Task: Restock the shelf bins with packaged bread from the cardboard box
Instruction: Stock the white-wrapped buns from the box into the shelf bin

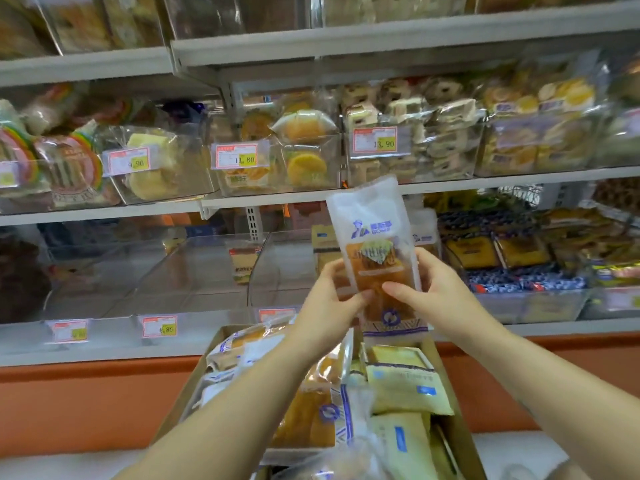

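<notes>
Shelves [381, 199] carry clear bins of wrapped bread, and below them my box [462, 445] sits open, filled with packs. Above the box, before a sparsely filled lower bin [277, 271], one bread pack [374, 237] is held upright, white end uppermost. My left hand [329, 296] grips its lower left edge and my right hand [440, 289] its lower right edge, thumbs on the front face.

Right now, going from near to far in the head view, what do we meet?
Brown cardboard box of packaged bread → white-topped bread packet held by left hand and right hand → clear plastic shelf bin.
</notes>
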Available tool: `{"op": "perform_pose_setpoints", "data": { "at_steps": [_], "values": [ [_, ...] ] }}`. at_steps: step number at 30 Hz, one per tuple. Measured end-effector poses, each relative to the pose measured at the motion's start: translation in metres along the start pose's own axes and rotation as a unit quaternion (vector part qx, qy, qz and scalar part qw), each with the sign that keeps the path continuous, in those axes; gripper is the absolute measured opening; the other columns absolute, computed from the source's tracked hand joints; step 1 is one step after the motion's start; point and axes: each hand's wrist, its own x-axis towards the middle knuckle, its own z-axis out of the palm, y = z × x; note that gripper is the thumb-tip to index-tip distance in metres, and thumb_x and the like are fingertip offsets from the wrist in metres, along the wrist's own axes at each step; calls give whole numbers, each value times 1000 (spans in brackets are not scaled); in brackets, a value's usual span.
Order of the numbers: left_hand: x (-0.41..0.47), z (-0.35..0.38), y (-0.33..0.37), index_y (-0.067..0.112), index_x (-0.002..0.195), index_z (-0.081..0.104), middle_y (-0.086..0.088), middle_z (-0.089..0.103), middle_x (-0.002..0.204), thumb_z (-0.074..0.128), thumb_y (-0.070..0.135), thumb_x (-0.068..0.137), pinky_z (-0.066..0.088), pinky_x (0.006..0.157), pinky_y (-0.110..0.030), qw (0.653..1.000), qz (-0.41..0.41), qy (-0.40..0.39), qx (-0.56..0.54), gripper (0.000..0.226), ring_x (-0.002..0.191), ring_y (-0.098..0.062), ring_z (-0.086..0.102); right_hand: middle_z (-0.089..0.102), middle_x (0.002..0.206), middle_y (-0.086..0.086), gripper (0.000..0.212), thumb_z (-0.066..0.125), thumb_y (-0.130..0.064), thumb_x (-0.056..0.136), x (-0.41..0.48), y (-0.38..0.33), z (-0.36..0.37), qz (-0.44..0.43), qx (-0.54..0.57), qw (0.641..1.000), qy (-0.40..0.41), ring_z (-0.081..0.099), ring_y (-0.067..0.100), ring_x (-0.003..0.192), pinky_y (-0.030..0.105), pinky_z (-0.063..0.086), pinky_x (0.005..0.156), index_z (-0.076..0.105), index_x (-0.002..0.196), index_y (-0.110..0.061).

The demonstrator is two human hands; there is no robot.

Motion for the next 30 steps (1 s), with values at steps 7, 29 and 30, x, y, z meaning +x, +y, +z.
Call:
{"op": "perform_pose_setpoints", "data": {
  "at_steps": [7, 29, 30],
  "values": [
    [59, 51, -1, 27, 108, 52, 6, 64, 111, 65, 11, 87, 53, 88, -34, 995, 78, 29, 55, 29, 105, -11, 60, 63, 106, -15, 38, 69, -27, 85, 20, 50, -65, 45, -26, 992, 113, 59, -2, 95, 12, 45, 75, 54, 119, -34],
    [199, 156, -89, 19, 143, 27, -14, 32, 142, 63, 18, 90, 38, 103, -35, 954, -93, -47, 281, 64, 124, -31, 47, 37, 148, -7, 52, 58, -27, 93, 57, 168, -106, 150, -239, 958, 55, 32, 11, 136, 24, 27, 106, 39, 141, -25],
    [199, 156, -90, 19, 143, 27, -14, 32, 142, 63, 17, 90, 38, 103, -35, 954, -93, -45, 283, 64, 125, -31, 46, 37, 148, -7, 51, 58, -27, 93, 57, 169, -106, 149, -238, 958, 55, 32, 11, 136, 24, 27, 106, 40, 141, -25]
  ]
}}
